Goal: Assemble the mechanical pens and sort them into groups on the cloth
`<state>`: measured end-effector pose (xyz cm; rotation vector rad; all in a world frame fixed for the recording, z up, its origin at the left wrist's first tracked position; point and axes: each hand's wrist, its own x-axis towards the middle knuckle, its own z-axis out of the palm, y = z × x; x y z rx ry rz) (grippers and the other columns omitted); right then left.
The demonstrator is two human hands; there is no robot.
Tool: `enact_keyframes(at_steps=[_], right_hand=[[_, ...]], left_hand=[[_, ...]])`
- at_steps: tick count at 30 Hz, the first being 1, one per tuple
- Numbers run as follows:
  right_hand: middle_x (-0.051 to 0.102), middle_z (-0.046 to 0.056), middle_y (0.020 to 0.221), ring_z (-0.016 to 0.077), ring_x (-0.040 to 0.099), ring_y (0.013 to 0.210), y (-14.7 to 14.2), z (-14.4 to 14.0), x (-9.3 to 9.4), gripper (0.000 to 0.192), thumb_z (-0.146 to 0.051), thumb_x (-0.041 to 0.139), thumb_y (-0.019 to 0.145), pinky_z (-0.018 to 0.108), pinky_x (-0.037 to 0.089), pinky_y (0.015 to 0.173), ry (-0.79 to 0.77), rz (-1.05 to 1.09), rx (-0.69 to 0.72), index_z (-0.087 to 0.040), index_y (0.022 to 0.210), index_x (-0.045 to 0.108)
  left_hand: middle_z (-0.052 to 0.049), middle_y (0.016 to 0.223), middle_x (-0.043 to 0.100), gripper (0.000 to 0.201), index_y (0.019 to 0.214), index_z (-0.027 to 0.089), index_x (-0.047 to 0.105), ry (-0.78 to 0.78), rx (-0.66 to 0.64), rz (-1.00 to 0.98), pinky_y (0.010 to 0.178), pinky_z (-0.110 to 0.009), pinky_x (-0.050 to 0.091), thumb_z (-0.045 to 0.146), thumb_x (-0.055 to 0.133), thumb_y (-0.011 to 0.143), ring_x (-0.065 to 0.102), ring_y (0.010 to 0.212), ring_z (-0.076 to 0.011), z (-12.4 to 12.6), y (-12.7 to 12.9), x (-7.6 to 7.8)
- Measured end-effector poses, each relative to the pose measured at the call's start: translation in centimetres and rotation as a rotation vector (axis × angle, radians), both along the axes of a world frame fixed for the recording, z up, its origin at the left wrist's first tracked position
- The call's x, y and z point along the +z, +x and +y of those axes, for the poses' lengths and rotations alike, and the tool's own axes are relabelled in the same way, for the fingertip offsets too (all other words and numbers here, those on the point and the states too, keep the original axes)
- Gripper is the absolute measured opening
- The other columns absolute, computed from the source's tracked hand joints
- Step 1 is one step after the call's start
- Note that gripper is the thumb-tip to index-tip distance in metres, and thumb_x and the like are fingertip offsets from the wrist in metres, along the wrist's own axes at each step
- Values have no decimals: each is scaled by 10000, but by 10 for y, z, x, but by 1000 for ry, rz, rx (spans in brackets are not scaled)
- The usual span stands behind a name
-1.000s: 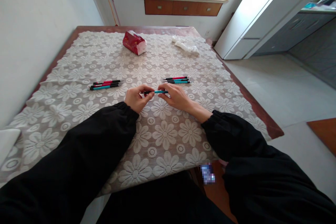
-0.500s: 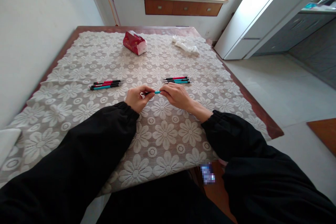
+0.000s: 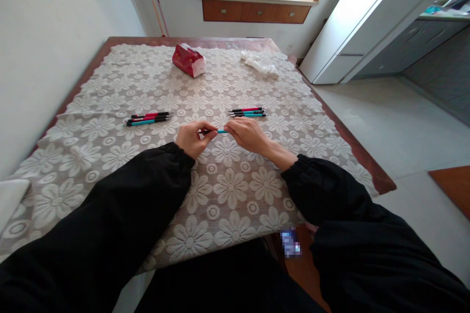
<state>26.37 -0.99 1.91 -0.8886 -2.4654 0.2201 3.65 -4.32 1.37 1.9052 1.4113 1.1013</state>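
Note:
Both my hands hold one teal pen [image 3: 221, 131] level over the lace tablecloth [image 3: 227, 190]. My left hand [image 3: 191, 138] pinches its dark end. My right hand [image 3: 246, 134] grips the other end, so only a short teal stretch shows between the fingers. A group of red and teal pens [image 3: 147, 118] lies to the left of my hands. Another group of pens [image 3: 247, 112] lies just beyond my right hand.
A red tissue pack [image 3: 188, 60] and a crumpled white tissue [image 3: 260, 63] lie at the far end of the table. A white wall runs along the left. The table edge [image 3: 362, 156] drops to a tiled floor on the right.
My hands have drawn closer together along the pen, so less of the teal barrel shows now. The pen groups on the cloth have not moved.

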Motion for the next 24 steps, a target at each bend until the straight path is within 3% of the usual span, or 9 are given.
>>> enact_keyframes(at_steps=[5,14,18,24], right_hand=[[726,95,1046,238,616,966,2,0,1,268,-419,517,1053,361,439,875,-7,70,14,-208,1162,641],[697,77,846,210,565,818,3,2,0,412,-432,386,1096,351,386,797,44,-38,-25,-191,929,675],[702,74,888,208,564,847,4,2,1,418,-440,361,1103,346,399,813,40,16,-30,-199,961,672],[703,71,986,223,568,933,4,1,6,313,-424,427,1088,374,429,899,41,97,-37,-230,1058,670]], left_hand=[[-53,796,768,258,916,197,804,-52,69,-87,526,-256,416,424,740,812,636,668,-162,3,0,-2],[-37,776,754,245,916,208,800,-7,40,-35,534,-259,403,422,739,812,596,629,-145,3,-1,-3],[-53,782,770,332,944,187,775,-56,55,-94,532,-250,417,496,713,840,637,648,-159,3,1,1],[-25,542,647,534,660,183,686,-85,59,-90,486,-260,363,634,568,922,502,465,-117,1,0,10]])
